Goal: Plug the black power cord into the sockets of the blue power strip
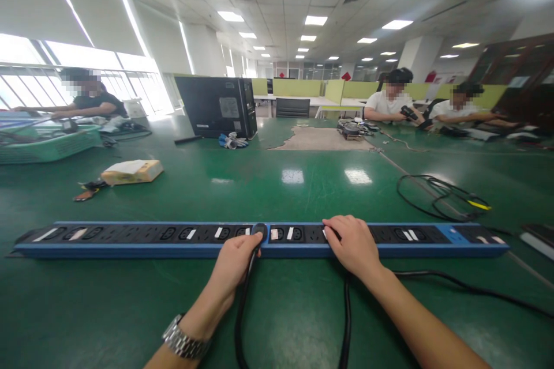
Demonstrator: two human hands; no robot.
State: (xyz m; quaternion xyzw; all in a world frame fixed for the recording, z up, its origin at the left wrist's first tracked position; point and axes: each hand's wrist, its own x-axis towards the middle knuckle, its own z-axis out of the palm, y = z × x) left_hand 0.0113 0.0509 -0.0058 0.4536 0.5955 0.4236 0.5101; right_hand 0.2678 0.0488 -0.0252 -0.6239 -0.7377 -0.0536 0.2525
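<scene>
Blue-edged power strip lying flat on the green table, sockets facing up, its long axis running from the left edge of the frame to the right. Left hand (wristwatch at the lower edge) closed around a black plug at a socket just left of the strip's middle; how deep the plug sits cannot be told. Its black cable trails straight down to the bottom of the frame, at right angles to the strip. Right hand palm-down on the strip just right of centre, fingers curled over the sockets; whether it clasps anything beneath cannot be told, though a second cable emerges below the wrist. Both hands meet the strip from its near side, the left one nearer the middle. Right of centre, a coiled cable; upper left, a yellowish packet; a computer tower behind; seated people at the far edges.
</scene>
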